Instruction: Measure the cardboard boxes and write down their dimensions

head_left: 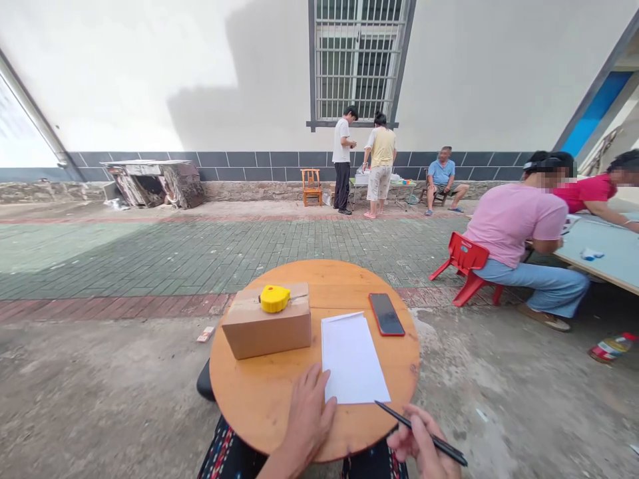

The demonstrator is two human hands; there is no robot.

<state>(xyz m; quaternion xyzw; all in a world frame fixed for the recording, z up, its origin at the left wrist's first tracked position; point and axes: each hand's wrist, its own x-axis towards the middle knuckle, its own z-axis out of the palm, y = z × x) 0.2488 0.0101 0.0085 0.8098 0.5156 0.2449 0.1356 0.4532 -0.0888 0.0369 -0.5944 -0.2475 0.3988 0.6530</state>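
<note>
On the round wooden table (259, 392) lies a white sheet of paper (352, 362), its top edge folded or curled. My left hand (308, 412) rests flat at the paper's lower left corner, fingers stretched out. A black pen (424, 432) is held in my right hand (424, 446), with its tip at the paper's lower right edge. Left of the paper stands a closed cardboard box (269, 332). A yellow tape measure (274, 299) sits on top of the box. To the paper's upper right lies a dark phone (387, 314) with a red edge.
At the right, a person in pink (519, 216) sits on a red chair (466, 259) by a light-topped table (609, 243), a person in red beside it. A bottle (613, 347) lies on the ground. Farther off, two people stand by a small table and one sits.
</note>
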